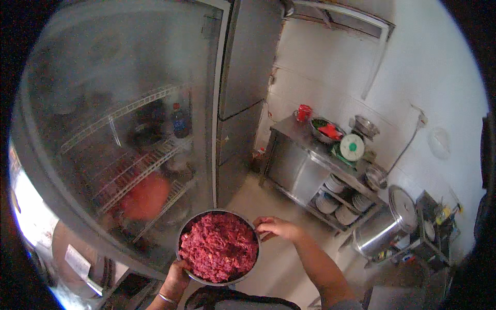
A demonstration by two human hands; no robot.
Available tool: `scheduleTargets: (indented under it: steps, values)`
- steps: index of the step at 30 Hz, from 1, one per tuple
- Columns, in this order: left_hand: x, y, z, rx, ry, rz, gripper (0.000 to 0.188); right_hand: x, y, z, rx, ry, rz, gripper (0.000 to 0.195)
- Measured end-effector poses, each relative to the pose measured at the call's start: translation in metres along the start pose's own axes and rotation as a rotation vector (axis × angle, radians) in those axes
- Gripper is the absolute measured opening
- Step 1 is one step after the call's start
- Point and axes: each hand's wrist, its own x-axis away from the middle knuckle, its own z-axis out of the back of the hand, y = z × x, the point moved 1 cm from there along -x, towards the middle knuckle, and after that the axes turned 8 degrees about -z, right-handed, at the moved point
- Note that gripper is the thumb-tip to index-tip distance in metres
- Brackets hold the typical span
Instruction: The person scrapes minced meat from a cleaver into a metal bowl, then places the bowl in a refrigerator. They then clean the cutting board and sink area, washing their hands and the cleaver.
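A round metal bowl (249, 277) heaped with raw minced meat (221, 248) is in front of my body. My left hand (179, 271) grips its lower left rim; a bangle circles that wrist. At the upper right rim, my right hand (273, 228) grips the bowl with curled fingers. Just beyond the bowl stands a tall glass-door refrigerator (215, 155), its wire shelves (143, 168) showing through the hazy glass. A dark bottle with a red cap (180, 122) and a blurred red item (147, 195) are on the shelves.
A stainless steel counter (290, 166) on the right carries a dial scale (352, 147), a bowl with greens and something red (327, 130), and a red container (304, 112). Stacked plates (327, 202) fill its shelves. Near it stands a large steel pot (378, 236). A cleaver (79, 263) lies lower left.
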Motion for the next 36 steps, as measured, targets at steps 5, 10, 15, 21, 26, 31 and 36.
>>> scheduleTargets:
  steps: [5,10,15,21,26,31,36]
  values:
    - [-0.052,0.02,-0.089,-0.169,0.182,0.094,0.024,-0.09,-0.099,0.134,0.518,0.335,0.228,0.057]
    - [-0.097,-0.013,-0.121,-0.502,0.294,-0.273,0.04,-0.206,-0.246,0.18,0.885,0.418,0.624,0.06]
    - [-0.17,-0.071,-0.154,0.084,0.494,-0.308,0.054,-0.302,-0.335,0.198,1.358,0.599,0.752,0.063]
    - [-0.222,-0.116,-0.199,0.328,0.641,-0.55,0.054,-0.396,-0.381,0.2,1.54,0.667,0.84,0.045]
    - [-0.224,-0.133,-0.266,0.421,0.632,-0.596,0.048,-0.377,-0.371,0.211,1.467,0.56,0.875,0.033]
    - [-0.238,-0.119,-0.278,0.285,0.778,-0.484,0.045,-0.238,-0.306,0.281,1.482,0.337,0.963,0.046]
    - [-0.279,-0.077,-0.308,0.286,0.726,-0.404,0.048,-0.122,-0.239,0.397,1.365,0.498,0.567,0.053]
